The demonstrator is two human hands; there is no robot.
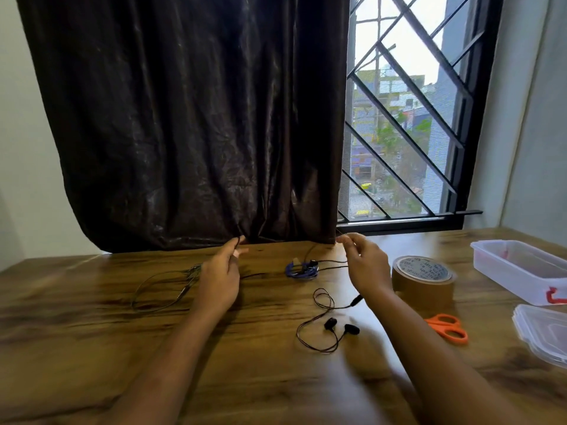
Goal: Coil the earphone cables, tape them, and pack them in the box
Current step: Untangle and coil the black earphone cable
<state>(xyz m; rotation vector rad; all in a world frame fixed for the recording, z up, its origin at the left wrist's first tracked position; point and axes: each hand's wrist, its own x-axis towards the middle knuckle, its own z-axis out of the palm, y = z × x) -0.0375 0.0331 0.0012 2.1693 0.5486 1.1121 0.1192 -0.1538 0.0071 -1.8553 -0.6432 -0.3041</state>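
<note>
Head view: both hands are raised over the far middle of the wooden counter (92, 348), just in front of the dark curtain (184, 118). The left hand (219, 277) pinches a thin black cable (237, 241) between thumb and fingertips, its other fingers loosely bent. The right hand (365, 262), well to the right of it, pinches a fine strand at its fingertips in the same way. The stretch between the two hands cannot be made out against the curtain.

On the counter between the hands, a little nearer, lies a blue coil (302, 269) of earphone cable with a scrap of tape on it; black strands run from it towards the right hand. Nearer, below the right forearm, a black earphone set (330, 323) lies loose, its two buds side by side and its cable in open loops. Left of the left hand a grey cable loop (162, 289) rests flat.

Just right of the right hand stands a brown tape roll (423, 280), with orange scissors (448, 328) nearer. At the far right sits a clear box (521, 268), its lid (543, 332) lying nearer, apart from it.
</note>
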